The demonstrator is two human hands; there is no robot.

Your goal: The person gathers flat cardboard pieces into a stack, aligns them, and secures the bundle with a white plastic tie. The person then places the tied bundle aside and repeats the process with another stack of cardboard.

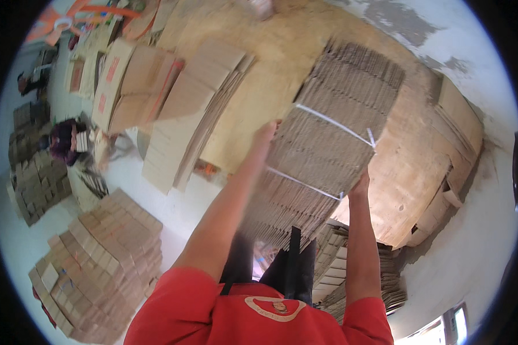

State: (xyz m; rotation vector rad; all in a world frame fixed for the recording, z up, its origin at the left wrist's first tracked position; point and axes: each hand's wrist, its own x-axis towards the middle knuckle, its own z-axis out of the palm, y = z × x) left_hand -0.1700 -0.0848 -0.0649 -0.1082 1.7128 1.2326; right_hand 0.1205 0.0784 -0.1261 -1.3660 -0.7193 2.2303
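A tall bundle of folded brown cardboard sheets (328, 138) lies lengthwise in front of me, tied with two white straps (332, 122). My left hand (269, 131) presses on its left side, fingers curled at the edge and slightly blurred. On the right side my right hand (360, 185) grips it lower down, near the end of a strap, its fingers partly hidden behind the bundle. The bundle's far end is over the wooden table (406, 190), and its near end reaches toward my waist.
Flat cardboard sheets (198, 98) lie stacked on the table's left, beside open cartons (138, 86). Strapped cardboard bundles (98, 259) fill the floor at lower left. Another person (66, 141) is at the far left. More cardboard (331, 264) sits under the table, near a white wall (460, 276).
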